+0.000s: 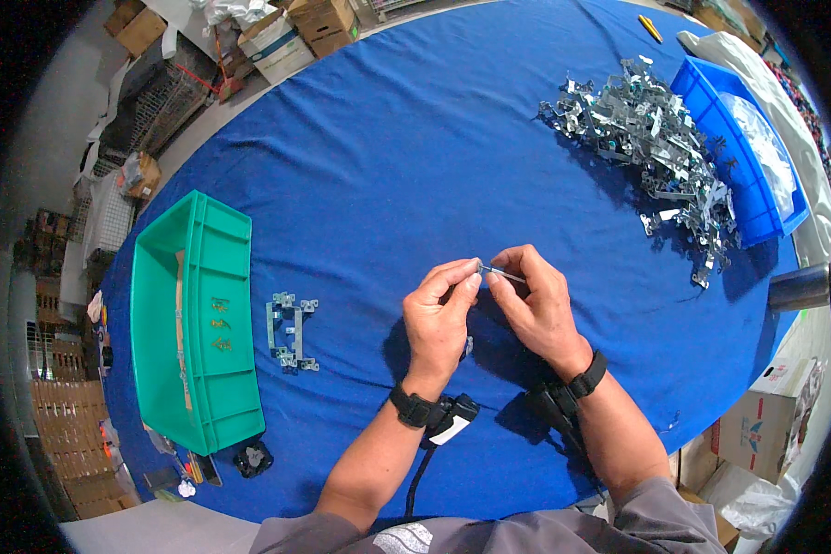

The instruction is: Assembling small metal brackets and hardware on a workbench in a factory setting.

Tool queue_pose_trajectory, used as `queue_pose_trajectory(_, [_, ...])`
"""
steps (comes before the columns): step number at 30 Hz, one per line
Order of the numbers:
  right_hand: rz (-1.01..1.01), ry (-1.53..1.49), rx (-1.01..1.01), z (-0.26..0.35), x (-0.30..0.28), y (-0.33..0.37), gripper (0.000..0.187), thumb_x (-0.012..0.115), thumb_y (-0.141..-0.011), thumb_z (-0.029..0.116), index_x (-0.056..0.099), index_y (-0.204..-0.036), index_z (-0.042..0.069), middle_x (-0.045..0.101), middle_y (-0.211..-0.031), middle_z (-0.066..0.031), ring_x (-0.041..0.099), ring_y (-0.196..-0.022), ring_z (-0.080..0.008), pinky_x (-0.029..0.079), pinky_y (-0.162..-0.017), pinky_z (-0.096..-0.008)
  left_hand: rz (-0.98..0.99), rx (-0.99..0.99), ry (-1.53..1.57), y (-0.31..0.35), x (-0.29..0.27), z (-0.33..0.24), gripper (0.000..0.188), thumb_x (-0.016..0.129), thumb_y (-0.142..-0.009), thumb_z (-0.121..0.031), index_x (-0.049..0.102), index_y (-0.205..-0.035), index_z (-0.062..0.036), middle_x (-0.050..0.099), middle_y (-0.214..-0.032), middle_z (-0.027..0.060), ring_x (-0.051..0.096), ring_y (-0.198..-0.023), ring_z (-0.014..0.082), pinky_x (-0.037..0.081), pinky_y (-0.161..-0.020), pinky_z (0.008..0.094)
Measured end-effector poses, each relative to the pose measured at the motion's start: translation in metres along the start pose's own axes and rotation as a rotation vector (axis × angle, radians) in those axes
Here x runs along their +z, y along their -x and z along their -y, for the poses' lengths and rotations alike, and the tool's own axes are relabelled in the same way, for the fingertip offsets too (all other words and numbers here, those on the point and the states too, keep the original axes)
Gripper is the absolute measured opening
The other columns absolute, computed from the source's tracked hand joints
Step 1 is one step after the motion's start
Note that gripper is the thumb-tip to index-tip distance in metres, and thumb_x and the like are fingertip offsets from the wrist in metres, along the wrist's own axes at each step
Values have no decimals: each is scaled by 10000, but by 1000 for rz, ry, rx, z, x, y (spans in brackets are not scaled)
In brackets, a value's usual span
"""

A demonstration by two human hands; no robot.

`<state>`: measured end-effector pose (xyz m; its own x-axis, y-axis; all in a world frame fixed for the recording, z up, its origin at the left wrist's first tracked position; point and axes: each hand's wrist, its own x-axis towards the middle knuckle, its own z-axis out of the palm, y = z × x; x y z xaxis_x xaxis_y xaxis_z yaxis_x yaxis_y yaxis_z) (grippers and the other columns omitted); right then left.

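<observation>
My left hand [439, 314] and my right hand [540, 309] meet over the middle of the blue cloth. Between their fingertips is a thin metal piece [502, 272], seen as a narrow grey strip; the left thumb and forefinger pinch one end, the right ones the other. Its full shape is hidden by the fingers. Beside my left wrist, a bit of metal [468, 347] partly shows on the cloth. Farther left lie several metal brackets [292, 332], set close together next to the green bin.
An open green plastic bin [226, 369] stands at the left. A large heap of metal brackets [651, 138] lies at the far right, against a blue plastic bin [743, 208] with clear plastic inside. A yellow tool [651, 29] rests near the far edge. Boxes surround the table.
</observation>
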<state>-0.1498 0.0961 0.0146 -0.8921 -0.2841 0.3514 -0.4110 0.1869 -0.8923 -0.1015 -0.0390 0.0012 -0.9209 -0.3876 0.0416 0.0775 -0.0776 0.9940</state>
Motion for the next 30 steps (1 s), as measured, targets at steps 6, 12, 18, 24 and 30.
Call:
queue_pose_trajectory(6, [70, 90, 2, -6, -2, 0, 150, 667, -896, 127, 611, -922, -9, 586, -706, -125, 563, -591, -221, 434, -537, -338, 6, 0, -23, 0, -1, -1, 177, 660, -886, 19, 717, -1053, 10, 695, -1044, 92, 618, -806, 97, 512, -686, 228])
queue_pose_trajectory(12, [28, -8, 103, 1, 0, -1, 152, 654, -916, 140, 633, -884, -8, 574, -659, -121, 542, -553, -215, 420, -516, -341, -6, 12, -12, 0, 1, -1, 176, 657, -886, 23, 714, -1052, 13, 695, -1037, 93, 619, -805, 97, 514, -681, 231])
queue_pose_trajectory(18, [30, 99, -13, -5, -1, -2, 158, 651, -916, 141, 619, -938, -13, 576, -655, -117, 570, -579, -194, 436, -527, -330, -1, 19, -3, 0, 0, 1, 170, 656, -885, 26, 714, -1045, 14, 697, -1031, 91, 621, -793, 99, 514, -674, 231])
queue_pose_trajectory(24, [50, 18, 112, 0, 0, -1, 136, 631, -929, 127, 627, -916, -9, 581, -666, -119, 567, -559, -214, 437, -521, -332, 9, 8, -2, -1, -2, 3, 168, 656, -886, 24, 712, -1044, 14, 700, -1024, 90, 627, -802, 98, 519, -674, 227])
queue_pose_trajectory(30, [66, 57, 61, 5, -3, -2, 152, 632, -927, 132, 606, -940, -17, 586, -670, -124, 563, -543, -208, 433, -511, -343, -12, -18, 7, 0, 0, 1, 164, 664, -887, 11, 711, -1044, 16, 705, -1001, 86, 626, -801, 95, 518, -678, 225])
